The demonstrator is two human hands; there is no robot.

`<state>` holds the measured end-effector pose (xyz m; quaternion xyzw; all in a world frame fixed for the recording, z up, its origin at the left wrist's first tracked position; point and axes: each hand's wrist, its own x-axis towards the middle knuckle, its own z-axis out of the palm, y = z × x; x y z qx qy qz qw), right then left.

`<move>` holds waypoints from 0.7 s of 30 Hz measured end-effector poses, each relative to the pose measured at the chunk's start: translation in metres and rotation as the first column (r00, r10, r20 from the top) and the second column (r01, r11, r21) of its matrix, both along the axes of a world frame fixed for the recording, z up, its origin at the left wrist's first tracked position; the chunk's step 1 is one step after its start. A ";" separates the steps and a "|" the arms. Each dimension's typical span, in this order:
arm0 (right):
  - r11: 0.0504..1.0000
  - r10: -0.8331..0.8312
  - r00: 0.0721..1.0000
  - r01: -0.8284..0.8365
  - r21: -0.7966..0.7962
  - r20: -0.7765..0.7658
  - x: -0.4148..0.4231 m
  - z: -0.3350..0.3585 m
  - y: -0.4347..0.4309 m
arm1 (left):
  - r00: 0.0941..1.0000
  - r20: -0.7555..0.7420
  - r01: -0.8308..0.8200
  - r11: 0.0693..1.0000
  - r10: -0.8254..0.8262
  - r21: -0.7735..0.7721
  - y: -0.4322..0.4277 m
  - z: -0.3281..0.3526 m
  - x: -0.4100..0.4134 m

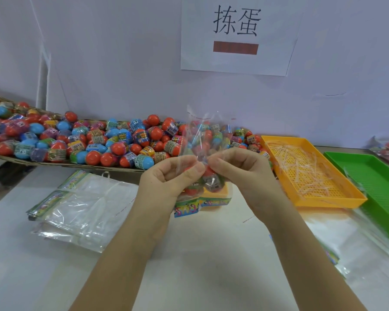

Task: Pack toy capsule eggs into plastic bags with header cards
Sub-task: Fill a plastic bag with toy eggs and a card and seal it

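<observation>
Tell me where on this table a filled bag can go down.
Bare white table lies between the forearms, bordered left by the empty bags and right by more bags. The green tray looks empty too. Crowded: the egg pile behind, and the orange tray, strewn with strips.
</observation>
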<state>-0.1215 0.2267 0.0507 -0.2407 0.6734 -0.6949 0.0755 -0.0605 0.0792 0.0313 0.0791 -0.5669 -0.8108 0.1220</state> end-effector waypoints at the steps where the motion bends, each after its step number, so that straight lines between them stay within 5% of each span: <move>1: 1.000 -0.009 1.000 0.008 -0.019 -0.024 0.000 0.000 0.000 | 1.000 0.000 0.003 1.000 -0.003 0.008 0.000 0.000 0.000; 8: 0.993 -0.065 0.997 0.060 -0.100 -0.044 0.002 -0.002 -0.005 | 0.997 0.059 0.044 0.998 -0.041 -0.051 0.006 0.000 0.001; 14: 0.999 0.023 1.000 -0.023 0.037 0.000 -0.001 -0.006 -0.005 | 0.997 -0.005 -0.080 0.996 0.080 -0.025 -0.002 -0.001 -0.003; 21: 0.996 0.077 0.996 -0.078 -0.047 -0.034 -0.004 -0.011 -0.007 | 0.999 0.013 -0.036 0.997 0.037 -0.065 -0.011 -0.001 -0.002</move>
